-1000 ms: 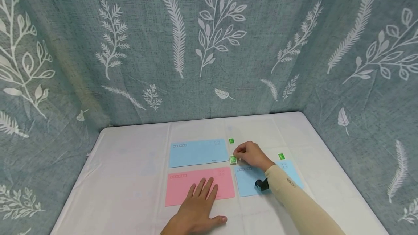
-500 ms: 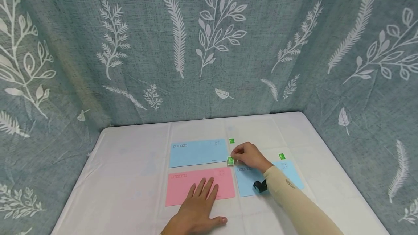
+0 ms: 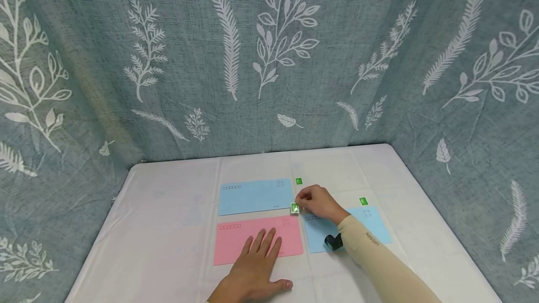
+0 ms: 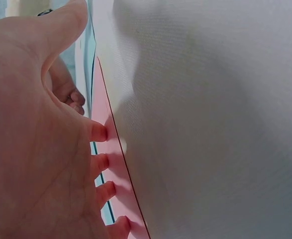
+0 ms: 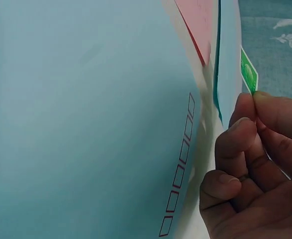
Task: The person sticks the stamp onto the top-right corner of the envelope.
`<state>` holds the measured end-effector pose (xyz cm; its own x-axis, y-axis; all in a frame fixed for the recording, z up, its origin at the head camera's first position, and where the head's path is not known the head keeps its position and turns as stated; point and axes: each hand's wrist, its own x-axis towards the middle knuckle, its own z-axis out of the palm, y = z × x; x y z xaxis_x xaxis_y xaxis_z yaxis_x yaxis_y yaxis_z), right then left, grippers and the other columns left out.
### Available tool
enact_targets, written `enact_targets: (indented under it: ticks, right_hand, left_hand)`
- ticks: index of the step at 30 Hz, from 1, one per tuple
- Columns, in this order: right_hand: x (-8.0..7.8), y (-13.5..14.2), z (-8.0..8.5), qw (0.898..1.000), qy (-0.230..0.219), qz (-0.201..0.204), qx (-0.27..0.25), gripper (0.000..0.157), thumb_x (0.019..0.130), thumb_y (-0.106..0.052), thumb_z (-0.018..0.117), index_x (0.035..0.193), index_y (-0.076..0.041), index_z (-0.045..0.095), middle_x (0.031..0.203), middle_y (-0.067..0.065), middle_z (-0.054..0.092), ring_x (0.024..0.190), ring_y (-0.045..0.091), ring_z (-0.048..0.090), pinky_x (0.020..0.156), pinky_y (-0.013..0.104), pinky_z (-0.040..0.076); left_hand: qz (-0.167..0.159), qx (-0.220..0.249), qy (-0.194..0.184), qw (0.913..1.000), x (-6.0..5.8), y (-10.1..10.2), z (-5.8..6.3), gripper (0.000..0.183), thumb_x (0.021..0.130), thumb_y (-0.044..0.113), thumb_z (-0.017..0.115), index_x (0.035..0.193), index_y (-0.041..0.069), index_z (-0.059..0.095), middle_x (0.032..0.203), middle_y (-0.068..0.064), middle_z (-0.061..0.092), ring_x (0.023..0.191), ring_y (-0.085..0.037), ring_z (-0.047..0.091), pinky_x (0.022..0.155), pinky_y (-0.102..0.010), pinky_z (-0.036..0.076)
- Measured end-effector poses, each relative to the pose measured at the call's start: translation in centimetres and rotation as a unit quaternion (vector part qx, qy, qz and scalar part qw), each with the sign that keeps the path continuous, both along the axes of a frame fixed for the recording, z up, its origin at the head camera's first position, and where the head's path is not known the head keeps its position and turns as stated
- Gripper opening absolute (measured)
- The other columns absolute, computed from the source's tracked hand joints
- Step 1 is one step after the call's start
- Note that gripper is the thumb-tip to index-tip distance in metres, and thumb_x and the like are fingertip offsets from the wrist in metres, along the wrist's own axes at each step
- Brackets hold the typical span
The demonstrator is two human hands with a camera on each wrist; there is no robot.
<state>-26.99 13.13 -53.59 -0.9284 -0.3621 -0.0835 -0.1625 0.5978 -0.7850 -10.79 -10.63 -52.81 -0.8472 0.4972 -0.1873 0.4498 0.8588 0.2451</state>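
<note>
My left hand (image 3: 254, 268) lies flat with fingers spread, its fingertips on the pink envelope (image 3: 236, 246). In the left wrist view those fingers (image 4: 100, 132) rest along the envelope's near edge. Between thumb and forefinger, my right hand (image 3: 318, 202) pinches a green stamp with a white border (image 3: 294, 208). The stamp overlaps the gap between the pink envelope's top right corner and the far blue envelope (image 3: 254, 199). In the right wrist view the stamp (image 5: 249, 70) stands up from the fingertips by one corner. Under the right forearm is a second blue envelope (image 3: 316, 240), partly hidden.
Two more green stamps lie on the white table (image 3: 164, 228): one stamp (image 3: 299, 181) beside the far blue envelope, another stamp (image 3: 363, 201) above the right one. A patterned curtain (image 3: 252, 120) hangs around the table's back and sides. A black wrist camera (image 3: 332, 242) sits on my right wrist.
My right hand has moved slightly left with the stamp, bringing it over toward the pink envelope's top right corner. The left hand has stayed in place.
</note>
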Motion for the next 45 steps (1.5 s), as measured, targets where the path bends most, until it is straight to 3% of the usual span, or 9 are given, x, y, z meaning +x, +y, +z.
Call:
enact_targets:
  ticks: [24, 30, 45]
  right_hand:
    - [0.6, -1.1, 0.3, 0.999, -0.008, 0.032, 0.0, 0.012, 0.105, -0.01, 0.072, 0.098, -0.007, 0.081, 0.081, -0.002, 0.07, 0.072, 0.013, 0.063, 0.066, 0.03, 0.053]
    - [0.5, -1.3, 0.4, 0.999, 0.0, 0.042, -0.005, 0.013, 0.105, -0.01, 0.071, 0.098, -0.006, 0.081, 0.08, -0.001, 0.072, 0.07, 0.013, 0.063, 0.065, 0.031, 0.053]
    - [0.6, -1.8, 0.4, 0.999, -0.002, 0.044, 0.003, 0.012, 0.105, -0.01, 0.072, 0.098, -0.006, 0.081, 0.08, -0.001, 0.071, 0.069, 0.012, 0.061, 0.063, 0.029, 0.052]
  left_hand:
    - [-0.011, 0.022, -0.012, 0.9996, -0.2, -0.3, -0.4, 0.107, 0.096, 0.079, 0.06, 0.168, 0.004, 0.037, 0.176, -0.018, 0.026, 0.162, -0.041, 0.022, 0.125, -0.065, 0.023]
    - [-0.004, 0.004, -0.02, 0.9998, -0.3, -0.1, 0.1, 0.106, 0.096, 0.078, 0.06, 0.17, 0.006, 0.035, 0.178, -0.016, 0.023, 0.163, -0.039, 0.02, 0.126, -0.063, 0.022]
    - [-0.011, 0.003, -0.001, 0.9999, -0.2, 0.0, 0.0, 0.107, 0.095, 0.078, 0.061, 0.169, 0.005, 0.037, 0.176, -0.017, 0.027, 0.162, -0.039, 0.023, 0.126, -0.064, 0.023]
